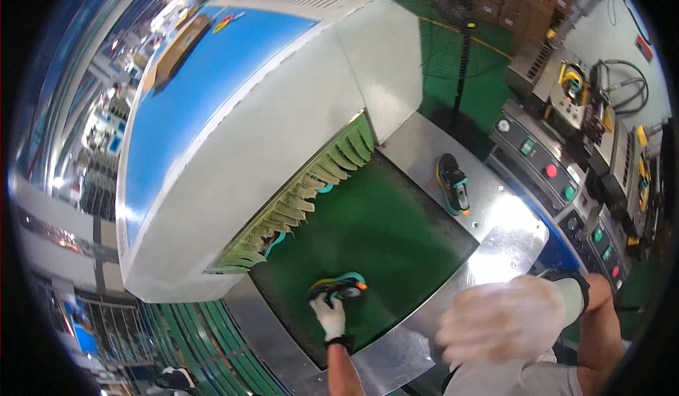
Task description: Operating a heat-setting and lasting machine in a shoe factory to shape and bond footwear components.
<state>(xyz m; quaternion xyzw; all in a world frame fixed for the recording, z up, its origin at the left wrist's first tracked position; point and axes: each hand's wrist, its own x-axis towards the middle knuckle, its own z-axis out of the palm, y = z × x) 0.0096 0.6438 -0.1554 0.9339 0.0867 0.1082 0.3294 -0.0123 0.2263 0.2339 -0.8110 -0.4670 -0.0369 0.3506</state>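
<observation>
On the green conveyor belt (396, 233), a dark shoe (338, 285) with a teal, yellow and orange sole lies on its side. My left hand (329, 316), in a white glove, has its fingers closed on the near edge of this shoe. My right hand (498, 319), also white-gloved, is above the metal frame at the lower right, smeared by motion. Whether it holds anything is unclear. Another shoe (453, 184) of the same kind rests on the metal surface right of the belt. Teal bits of other items (274, 244) show beneath the machine's flaps.
A big white and blue machine (283, 141) covers the belt's far left, with green curtain flaps (297, 208) at its opening. Control panels with buttons (541, 162) stand at the right. A fan (463, 24) and stacked cartons (523, 0) are behind. Green rollers (212, 346) lie lower left.
</observation>
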